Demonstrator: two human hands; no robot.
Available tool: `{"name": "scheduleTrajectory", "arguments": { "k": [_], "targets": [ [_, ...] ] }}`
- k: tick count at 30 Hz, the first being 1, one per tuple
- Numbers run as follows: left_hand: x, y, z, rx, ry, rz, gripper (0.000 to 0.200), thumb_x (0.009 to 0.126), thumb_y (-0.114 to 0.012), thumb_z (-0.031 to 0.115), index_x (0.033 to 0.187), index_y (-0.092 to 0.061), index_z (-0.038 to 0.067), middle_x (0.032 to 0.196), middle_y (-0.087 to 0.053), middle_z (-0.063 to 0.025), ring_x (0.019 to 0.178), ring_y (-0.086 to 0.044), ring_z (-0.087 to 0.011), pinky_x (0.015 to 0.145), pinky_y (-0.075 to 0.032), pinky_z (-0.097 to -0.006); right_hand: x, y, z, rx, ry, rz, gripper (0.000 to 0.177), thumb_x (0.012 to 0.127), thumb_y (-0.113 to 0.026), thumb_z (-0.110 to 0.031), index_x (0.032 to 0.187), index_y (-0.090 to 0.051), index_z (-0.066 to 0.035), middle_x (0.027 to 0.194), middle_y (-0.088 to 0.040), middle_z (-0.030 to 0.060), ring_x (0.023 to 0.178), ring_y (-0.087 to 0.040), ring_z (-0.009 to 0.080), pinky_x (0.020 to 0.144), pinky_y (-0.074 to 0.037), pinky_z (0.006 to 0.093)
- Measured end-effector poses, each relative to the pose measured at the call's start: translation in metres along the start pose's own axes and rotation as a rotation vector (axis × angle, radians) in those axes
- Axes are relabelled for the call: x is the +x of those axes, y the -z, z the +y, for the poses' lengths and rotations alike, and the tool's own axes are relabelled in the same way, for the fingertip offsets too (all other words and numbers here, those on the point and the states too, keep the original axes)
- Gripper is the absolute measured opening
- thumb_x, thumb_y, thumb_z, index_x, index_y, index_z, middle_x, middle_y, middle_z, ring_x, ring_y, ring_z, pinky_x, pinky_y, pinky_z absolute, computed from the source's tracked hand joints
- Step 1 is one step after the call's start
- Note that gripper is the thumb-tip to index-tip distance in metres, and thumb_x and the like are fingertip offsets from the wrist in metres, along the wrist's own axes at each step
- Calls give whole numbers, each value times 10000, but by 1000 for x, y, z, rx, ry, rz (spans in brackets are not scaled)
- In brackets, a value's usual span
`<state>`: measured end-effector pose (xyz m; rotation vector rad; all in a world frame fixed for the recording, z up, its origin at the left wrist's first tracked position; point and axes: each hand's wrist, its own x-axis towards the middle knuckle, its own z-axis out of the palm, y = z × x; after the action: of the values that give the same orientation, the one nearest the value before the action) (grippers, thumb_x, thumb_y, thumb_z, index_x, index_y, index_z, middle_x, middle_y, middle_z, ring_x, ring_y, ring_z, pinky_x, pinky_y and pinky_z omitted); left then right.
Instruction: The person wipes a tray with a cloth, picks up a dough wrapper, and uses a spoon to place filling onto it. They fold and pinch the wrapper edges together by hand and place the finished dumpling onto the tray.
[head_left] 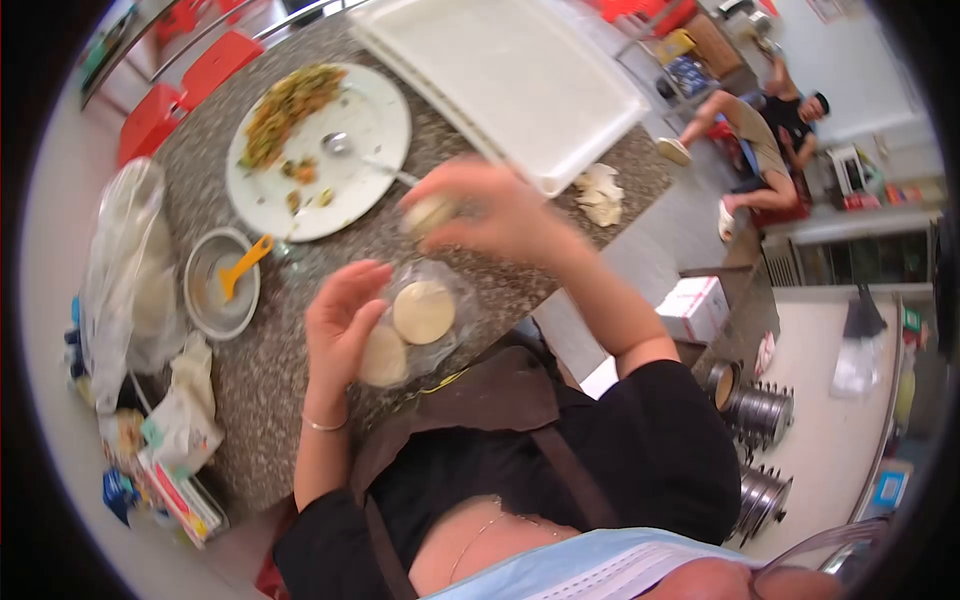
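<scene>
My right hand, smeared by motion, is closed on a pale dough piece between thumb and fingers, above the table near the plate. Whether it has filling inside cannot be seen. My left hand is open, thumb and fingers apart, beside two round dough wrappers. One wrapper lies on clear plastic; the other wrapper sits partly behind my left thumb. Beyond my hands stands a white plate with chopped vegetable filling and a metal spoon.
A metal bowl with a yellow-handled tool stands at left, near a plastic bag. At the far side lies a white tray, with a dough scrap by its corner. A person sits farther back.
</scene>
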<state>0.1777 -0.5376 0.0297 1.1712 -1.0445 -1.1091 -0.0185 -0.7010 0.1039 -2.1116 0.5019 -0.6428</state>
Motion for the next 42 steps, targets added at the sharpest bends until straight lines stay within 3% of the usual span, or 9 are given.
{"name": "scheduleTrajectory", "arguments": {
  "k": [3,8,15,18,22,30,35,39,42],
  "targets": [
    [-6,6,10,525,-155,-34,336,811,-700,53,1143,-650,51,1229,-626,-137,1190,-560,-343,1024,-430,-438,-13,76,44,-304,-78,376,317,749,-748,-86,1060,-691,-66,1051,-648,102,994,-622,214,873,-488,333],
    [-4,-13,2,925,-220,-109,306,788,-722,99,1089,-676,68,1330,-538,-146,1315,-431,-371,1127,-274,-516,-42,118,76,-307,-409,-1,329,796,-727,-226,1078,-674,-67,1073,-655,109,993,-607,234,884,-475,366],
    [-6,-14,2,846,-199,-127,260,783,-721,99,1036,-677,57,1233,-592,-136,1274,-476,-371,1117,-284,-540,-48,123,57,-345,-344,-111,278,844,-696,-184,1113,-678,-117,1099,-658,81,1104,-555,242,975,-431,374],
    [-4,-15,2,819,-231,-100,229,766,-719,73,988,-671,45,1135,-625,-131,1215,-521,-365,1104,-310,-529,-46,103,43,-444,-200,143,239,859,-680,-163,1089,-676,-95,1102,-663,87,1084,-577,259,962,-444,371],
    [-4,-19,9,740,-183,-98,193,734,-717,29,914,-649,30,967,-624,-113,1006,-579,-324,933,-428,-445,-42,34,5,-9,-81,-29,221,850,-701,-141,1058,-675,-72,1088,-664,99,1046,-609,284,925,-477,378],
    [-3,-16,10,716,-269,-87,162,735,-700,-30,873,-623,-1,861,-624,-112,819,-607,-236,753,-477,-347,-47,-60,19,-85,230,-100,130,794,-730,-142,894,-661,-93,1004,-606,45,1028,-564,247,899,-434,408],
    [-14,1,0,-9,159,-45,179,800,-681,-18,958,-598,-31,978,-662,-105,878,-628,-167,820,-485,-307,-23,-41,-4,108,199,-117,112,815,-724,-155,883,-675,-80,1006,-630,55,1032,-584,255,885,-467,390],
    [-8,-7,9,38,105,-72,288,772,-700,2,1044,-606,3,986,-659,-137,932,-642,-280,862,-487,-349,-3,-26,11,155,-28,-7,134,836,-717,-177,909,-686,-69,993,-653,80,1025,-605,265,859,-501,373],
    [-4,-13,13,679,-257,-72,452,694,-746,-1,1127,-616,-3,1076,-643,-148,1060,-606,-315,954,-454,-388,-17,-36,13,9,38,-123,186,831,-724,-192,976,-687,-81,1073,-627,84,1076,-568,272,934,-449,399]
  ]
}}
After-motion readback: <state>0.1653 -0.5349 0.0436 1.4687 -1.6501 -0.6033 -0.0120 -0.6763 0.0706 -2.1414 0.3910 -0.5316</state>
